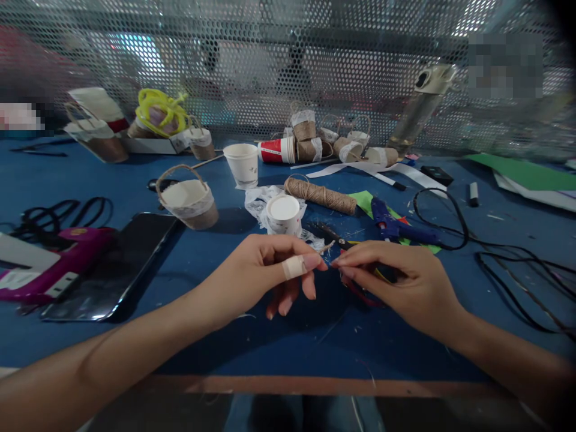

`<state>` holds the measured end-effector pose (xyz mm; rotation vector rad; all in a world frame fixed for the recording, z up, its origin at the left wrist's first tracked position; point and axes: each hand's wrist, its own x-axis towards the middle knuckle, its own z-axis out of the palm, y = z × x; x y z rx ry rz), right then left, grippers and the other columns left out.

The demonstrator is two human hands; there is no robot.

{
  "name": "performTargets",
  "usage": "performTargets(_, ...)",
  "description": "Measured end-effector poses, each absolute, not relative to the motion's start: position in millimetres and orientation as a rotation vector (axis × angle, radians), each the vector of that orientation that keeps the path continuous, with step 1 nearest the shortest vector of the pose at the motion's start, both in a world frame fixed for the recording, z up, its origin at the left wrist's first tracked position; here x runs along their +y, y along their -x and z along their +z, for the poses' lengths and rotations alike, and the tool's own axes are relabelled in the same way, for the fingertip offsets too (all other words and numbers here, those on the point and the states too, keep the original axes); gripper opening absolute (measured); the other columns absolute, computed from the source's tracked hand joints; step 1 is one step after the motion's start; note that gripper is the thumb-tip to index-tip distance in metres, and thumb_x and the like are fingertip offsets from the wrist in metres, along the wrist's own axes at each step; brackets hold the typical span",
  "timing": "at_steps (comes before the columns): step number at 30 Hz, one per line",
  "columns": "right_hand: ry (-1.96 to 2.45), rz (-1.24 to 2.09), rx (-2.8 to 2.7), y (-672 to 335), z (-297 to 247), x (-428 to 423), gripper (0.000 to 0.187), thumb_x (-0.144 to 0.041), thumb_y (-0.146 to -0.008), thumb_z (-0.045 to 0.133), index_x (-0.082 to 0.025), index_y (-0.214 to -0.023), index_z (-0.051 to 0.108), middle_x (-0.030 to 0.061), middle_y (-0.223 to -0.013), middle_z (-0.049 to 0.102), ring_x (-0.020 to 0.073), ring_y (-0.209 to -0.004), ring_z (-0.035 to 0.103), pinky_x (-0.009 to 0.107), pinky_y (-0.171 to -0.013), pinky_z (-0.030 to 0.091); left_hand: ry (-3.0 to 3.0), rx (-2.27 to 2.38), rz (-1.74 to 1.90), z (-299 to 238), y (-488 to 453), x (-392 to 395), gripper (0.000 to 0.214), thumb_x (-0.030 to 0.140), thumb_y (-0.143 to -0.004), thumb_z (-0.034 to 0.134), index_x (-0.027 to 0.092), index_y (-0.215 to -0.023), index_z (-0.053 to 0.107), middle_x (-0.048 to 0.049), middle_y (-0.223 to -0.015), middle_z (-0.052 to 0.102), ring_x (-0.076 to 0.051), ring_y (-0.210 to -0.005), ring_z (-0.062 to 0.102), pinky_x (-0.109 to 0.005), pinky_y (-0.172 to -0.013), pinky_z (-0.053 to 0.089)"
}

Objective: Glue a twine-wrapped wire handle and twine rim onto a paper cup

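Observation:
My left hand [281, 267], with a bandage on its thumb, pinches a short end of twine [327, 246] that sticks out past the fingertips. Close beside it, my right hand [396, 273] has thumb and forefinger pressed together; whatever is between them is too small to make out. Scissors [342, 242] lie on the table, partly hidden under my right hand. Just behind my left hand an upturned white paper cup [284, 211] stands on crumpled white lace [257, 201]. A roll of brown twine [321, 195] lies behind the cup.
Left stand a twine-handled cup basket [191, 204], a black phone [130, 264] and a purple glue gun [74, 255]. A blue glue gun [400, 228] with a looping black cord lies right. Several small baskets [310, 147] and a white cup [242, 165] are along the mesh screen [252, 72].

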<state>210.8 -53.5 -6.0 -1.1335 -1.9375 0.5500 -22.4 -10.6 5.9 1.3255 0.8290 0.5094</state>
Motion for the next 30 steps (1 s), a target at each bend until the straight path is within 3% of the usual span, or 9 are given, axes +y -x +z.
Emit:
performTargets(8,1.032,0.573,-1.940,-212.4,-12.8,-52.1,0.012,-0.009,-0.082,0.072,-0.021,-0.082,0.073,0.0019,-0.086,0.077,0.0151,-0.084,0.073,0.023,-0.075,0.057,-1.178,0.763,0.497,5.5,20.0,-10.8,0.024,0.038,-0.092,0.065,0.015,-0.088,0.072,0.0002,-0.065,0.067,-0.003,-0.041,0.052,-0.008,-0.033,0.043)
performTargets(14,0.929,0.557,-1.993,-210.8,-12.3,-51.3,0.008,-0.012,-0.086,0.070,-0.019,-0.081,0.072,0.0034,-0.081,0.076,0.0151,-0.079,0.072,0.023,-0.069,0.054,-1.053,0.654,0.469,5.7,17.8,-11.2,0.020,0.026,-0.098,0.056,0.014,-0.090,0.069,-0.0008,-0.066,0.070,-0.004,-0.040,0.055,-0.008,-0.033,0.044)
performTargets(22,0.977,0.576,-2.043,-210.0,-9.7,-52.9,0.008,-0.013,-0.089,0.067,-0.019,-0.090,0.072,-0.0003,-0.075,0.074,0.0102,-0.065,0.067,0.020,-0.061,0.049,-1.019,0.630,0.452,6.0,16.6,-11.7,0.021,0.025,-0.098,0.054,0.012,-0.089,0.068,-0.0031,-0.066,0.071,-0.006,-0.040,0.057,-0.008,-0.033,0.045)
performTargets(30,1.049,0.562,-2.187,-211.5,-8.6,-52.1,0.016,-0.014,-0.096,0.055,-0.022,-0.098,0.069,-0.0021,-0.076,0.073,0.0106,-0.066,0.067,0.021,-0.061,0.047,-1.016,0.635,0.443,6.4,16.4,-10.7,0.021,0.027,-0.098,0.055,0.013,-0.089,0.069,-0.0026,-0.066,0.071,-0.006,-0.041,0.057,-0.008,-0.034,0.044)
